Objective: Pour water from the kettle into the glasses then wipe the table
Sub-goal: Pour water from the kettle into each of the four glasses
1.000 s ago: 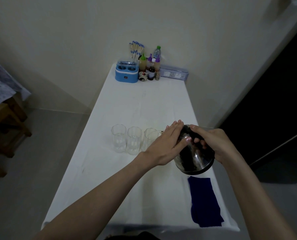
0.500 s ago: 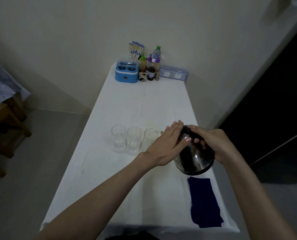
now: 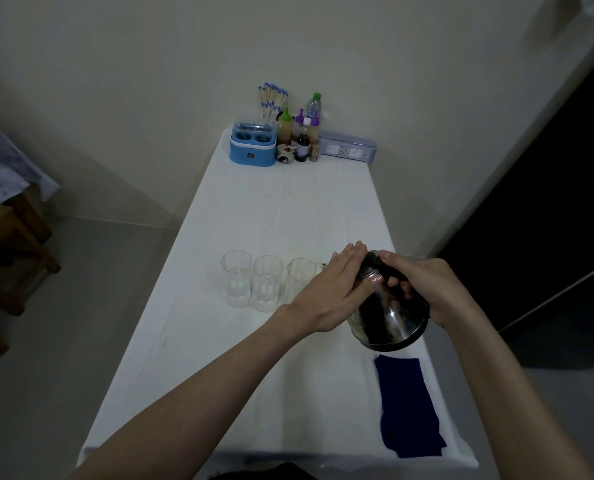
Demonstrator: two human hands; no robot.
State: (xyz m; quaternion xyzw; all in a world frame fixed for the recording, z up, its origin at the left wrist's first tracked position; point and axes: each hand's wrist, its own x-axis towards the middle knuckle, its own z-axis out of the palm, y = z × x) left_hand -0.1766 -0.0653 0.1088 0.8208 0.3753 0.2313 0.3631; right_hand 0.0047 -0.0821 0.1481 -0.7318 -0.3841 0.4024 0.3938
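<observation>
A shiny steel kettle (image 3: 389, 318) is tilted to the left above the white table (image 3: 288, 209). My right hand (image 3: 423, 289) grips its black handle. My left hand (image 3: 330, 289) lies flat on the kettle's lid, fingers together. Three clear glasses stand in a row: the left glass (image 3: 236, 277), the middle glass (image 3: 266, 282), and the right glass (image 3: 298, 277), which is partly hidden behind my left hand. The kettle's spout is by the right glass. A dark blue cloth (image 3: 408, 407) lies on the table's near right corner.
At the table's far end stand a blue appliance (image 3: 253, 147), several sauce bottles (image 3: 300, 133), a bunch of chopsticks (image 3: 271, 102) and a clear lidded box (image 3: 347, 147). A wooden stool (image 3: 8, 251) is on the left floor. A dark doorway is to the right.
Almost nothing has moved; both hands hold the kettle in the same tilted position over the right glass.
</observation>
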